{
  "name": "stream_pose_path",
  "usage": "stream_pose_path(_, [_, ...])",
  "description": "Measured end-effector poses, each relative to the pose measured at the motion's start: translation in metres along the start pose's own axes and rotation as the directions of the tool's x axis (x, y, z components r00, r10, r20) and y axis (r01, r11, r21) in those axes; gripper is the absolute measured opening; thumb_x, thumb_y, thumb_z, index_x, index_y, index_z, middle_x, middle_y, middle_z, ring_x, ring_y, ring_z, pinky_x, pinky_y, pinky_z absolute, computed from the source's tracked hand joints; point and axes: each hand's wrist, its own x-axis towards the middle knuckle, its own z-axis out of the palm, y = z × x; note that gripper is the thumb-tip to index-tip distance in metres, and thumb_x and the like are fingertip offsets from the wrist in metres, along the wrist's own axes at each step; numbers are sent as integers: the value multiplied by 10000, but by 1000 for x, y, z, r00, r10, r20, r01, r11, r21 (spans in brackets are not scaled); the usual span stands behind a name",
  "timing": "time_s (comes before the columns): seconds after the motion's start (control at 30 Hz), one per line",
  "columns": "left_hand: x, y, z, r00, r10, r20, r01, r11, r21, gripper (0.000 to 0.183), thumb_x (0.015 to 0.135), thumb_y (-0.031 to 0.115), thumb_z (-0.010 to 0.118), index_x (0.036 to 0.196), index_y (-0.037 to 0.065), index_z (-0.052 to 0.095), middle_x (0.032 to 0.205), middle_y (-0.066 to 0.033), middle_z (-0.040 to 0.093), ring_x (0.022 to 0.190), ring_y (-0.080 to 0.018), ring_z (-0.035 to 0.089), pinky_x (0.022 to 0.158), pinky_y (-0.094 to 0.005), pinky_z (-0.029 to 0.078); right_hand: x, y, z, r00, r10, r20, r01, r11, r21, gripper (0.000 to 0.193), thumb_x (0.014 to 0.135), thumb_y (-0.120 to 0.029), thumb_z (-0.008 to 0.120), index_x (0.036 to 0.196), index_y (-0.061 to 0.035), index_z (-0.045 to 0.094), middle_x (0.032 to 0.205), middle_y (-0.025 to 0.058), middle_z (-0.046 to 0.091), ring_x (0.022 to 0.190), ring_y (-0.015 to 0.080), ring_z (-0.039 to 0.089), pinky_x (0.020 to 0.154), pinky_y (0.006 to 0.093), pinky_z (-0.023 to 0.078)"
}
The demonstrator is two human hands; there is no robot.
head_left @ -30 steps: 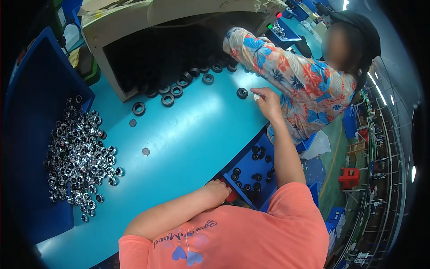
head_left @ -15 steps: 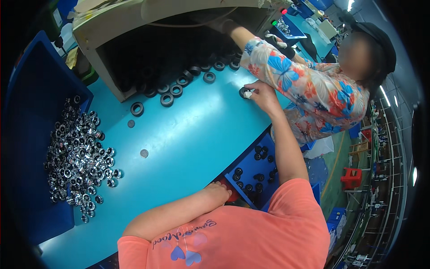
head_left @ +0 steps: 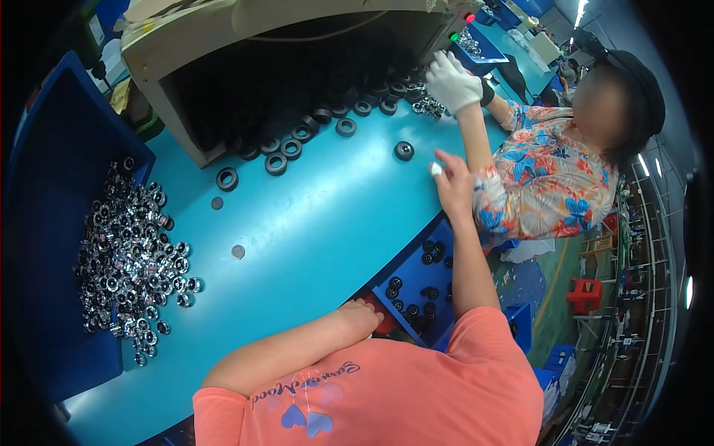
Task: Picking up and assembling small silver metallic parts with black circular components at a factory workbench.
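Note:
A small black wheel with a hub (head_left: 404, 151) lies on the turquoise tabletop (head_left: 320, 215), just left of my right hand (head_left: 455, 186). That hand hovers at the table's right edge, apart from the wheel, with thumb and forefinger spread and nothing between them. A white wrap (head_left: 436, 169) covers one fingertip. My left hand (head_left: 359, 318) rests at the near table edge by a red object (head_left: 385, 321), fingers loosely bent and no held thing visible. Black rings (head_left: 276, 163) are scattered in front of a dark-mouthed box-like housing (head_left: 178, 119).
A heap of chrome hubs (head_left: 134, 260) spills from a blue bin (head_left: 44, 186) at left. Two small grey discs lie mid-table, one a grey disc (head_left: 238, 252). Below the right edge, a blue tray (head_left: 416, 286) holds black wheels. A co-worker's white-gloved hand (head_left: 452, 82) is at the far right.
My right hand has let go of the black wheel and moved right and nearer, leaving it on the table. The co-worker has drawn an arm back from the housing. My left hand stays put.

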Motion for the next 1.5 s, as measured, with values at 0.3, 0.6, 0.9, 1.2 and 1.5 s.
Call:
stream_pose_path(0.3, [0, -1, 3, 1000, 14, -25, -14, 1000, 7, 434, 855, 167, 664, 1262, 26, 610, 1127, -212, 663, 1093, -371, 620, 940, -461, 507, -13, -21, 12, 999, 19, 42, -10, 981, -193, 444, 785, -325, 806, 1141, -77, 715, 1045, 105, 638, 907, 266, 622, 771, 400, 513])
stream_pose_path(0.6, [2, 4, -4, 1000, 9, 20, -9, 1000, -25, 487, 860, 214, 673, 1306, 35, 598, 1153, -216, 663, 1117, -379, 621, 970, -463, 499, 21, -24, 42, 994, -98, 48, 106, 969, -223, 527, 721, -285, 851, 1180, -83, 688, 1026, 92, 613, 811, 250, 621, 786, 414, 516])
stream_pose_path(0.9, [5, 3, 2, 1000, -9, 13, 10, 999, -30, 502, 855, 300, 660, 1278, 35, 613, 1152, -227, 659, 1120, -384, 619, 968, -470, 500, 4, -40, 46, 979, -199, -51, 192, 973, -125, 503, 671, -136, 865, 1142, -111, 691, 1014, 58, 588, 767, 197, 590, 792, 370, 499])
stream_pose_path(1.2, [6, -1, 5, 1000, 11, -10, -11, 1000, 3, 476, 850, 241, 653, 1272, 27, 609, 1138, -225, 663, 1097, -377, 625, 940, -461, 510, 5, -39, 48, 971, -237, -32, 230, 961, -151, 506, 674, -134, 858, 1148, -95, 685, 1022, 62, 588, 779, 211, 594, 801, 368, 487])
stream_pose_path(1.5, [5, -1, 4, 999, 31, -30, -31, 999, -6, 447, 848, 226, 653, 1247, 27, 621, 1128, -215, 668, 1079, -371, 632, 921, -461, 522, 5, -42, 46, 972, -235, -26, 229, 963, -142, 473, 709, -125, 843, 1153, -85, 685, 1040, 68, 601, 790, 196, 599, 796, 362, 489])
